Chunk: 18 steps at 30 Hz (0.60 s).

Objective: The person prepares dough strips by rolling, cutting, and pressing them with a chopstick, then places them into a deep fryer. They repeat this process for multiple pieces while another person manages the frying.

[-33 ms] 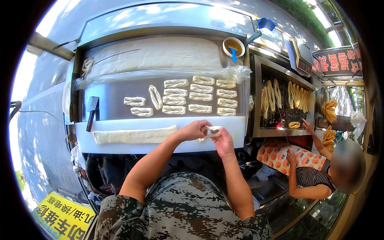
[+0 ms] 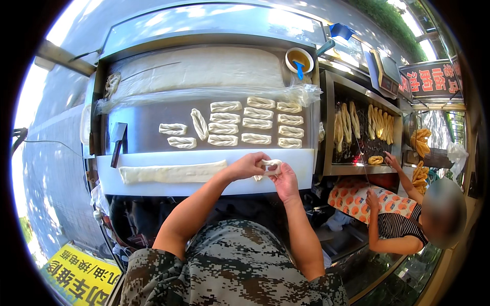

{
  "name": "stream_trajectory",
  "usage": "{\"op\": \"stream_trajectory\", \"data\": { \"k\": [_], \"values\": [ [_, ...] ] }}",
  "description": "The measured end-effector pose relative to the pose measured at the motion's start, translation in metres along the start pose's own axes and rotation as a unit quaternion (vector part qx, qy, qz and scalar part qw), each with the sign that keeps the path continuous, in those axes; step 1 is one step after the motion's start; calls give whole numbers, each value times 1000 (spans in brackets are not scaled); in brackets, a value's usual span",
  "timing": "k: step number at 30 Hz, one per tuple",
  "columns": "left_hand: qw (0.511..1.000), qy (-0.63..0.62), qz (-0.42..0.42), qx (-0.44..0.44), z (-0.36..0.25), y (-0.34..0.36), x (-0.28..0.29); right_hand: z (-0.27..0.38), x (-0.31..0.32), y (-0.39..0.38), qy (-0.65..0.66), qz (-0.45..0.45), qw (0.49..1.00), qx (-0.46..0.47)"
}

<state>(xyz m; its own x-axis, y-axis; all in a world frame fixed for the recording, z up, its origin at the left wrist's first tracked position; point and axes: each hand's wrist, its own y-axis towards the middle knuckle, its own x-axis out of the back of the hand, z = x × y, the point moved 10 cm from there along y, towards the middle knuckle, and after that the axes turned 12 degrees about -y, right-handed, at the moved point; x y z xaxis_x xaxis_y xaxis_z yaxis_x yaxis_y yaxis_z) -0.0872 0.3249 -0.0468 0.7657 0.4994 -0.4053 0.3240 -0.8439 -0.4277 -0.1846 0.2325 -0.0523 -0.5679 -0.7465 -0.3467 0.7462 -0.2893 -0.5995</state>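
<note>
Over the right part of a white board (image 2: pixel 301 178), my left hand (image 2: pixel 248 166) and my right hand (image 2: pixel 287 183) pinch a small piece of white dough (image 2: pixel 272 162) between them, bent into a loop. My left fingers grip its left end, my right thumb and fingers its right end. To the left of my hands, a long flat dough strip (image 2: pixel 171 172) lies on the board; my left forearm passes close to its right end. Beyond the board, several twisted dough pieces (image 2: pixel 224 118) rest on a metal tray (image 2: pixel 148 112), mostly in short columns.
A wide dough slab (image 2: pixel 194 66) under plastic film (image 2: pixel 301 94) fills the back. A bowl of yellow liquid (image 2: pixel 290 55) holds a blue brush (image 2: pixel 297 69). A broad-bladed cutter (image 2: pixel 118 133) lies at left. At right, a person tends a fryer (image 2: pixel 329 153) with golden dough sticks (image 2: pixel 353 120).
</note>
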Motion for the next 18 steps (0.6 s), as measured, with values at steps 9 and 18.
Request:
{"op": "stream_trajectory", "data": {
  "k": [9, 18],
  "values": [
    [908, 272, -287, -136, -35, -35, 66, -27, -8, 17, -160, -177, 971, -2],
    [913, 146, -350, -153, -12, -95, 99, -64, -98, 47, -4, 65, 989, -130]
  ]
}}
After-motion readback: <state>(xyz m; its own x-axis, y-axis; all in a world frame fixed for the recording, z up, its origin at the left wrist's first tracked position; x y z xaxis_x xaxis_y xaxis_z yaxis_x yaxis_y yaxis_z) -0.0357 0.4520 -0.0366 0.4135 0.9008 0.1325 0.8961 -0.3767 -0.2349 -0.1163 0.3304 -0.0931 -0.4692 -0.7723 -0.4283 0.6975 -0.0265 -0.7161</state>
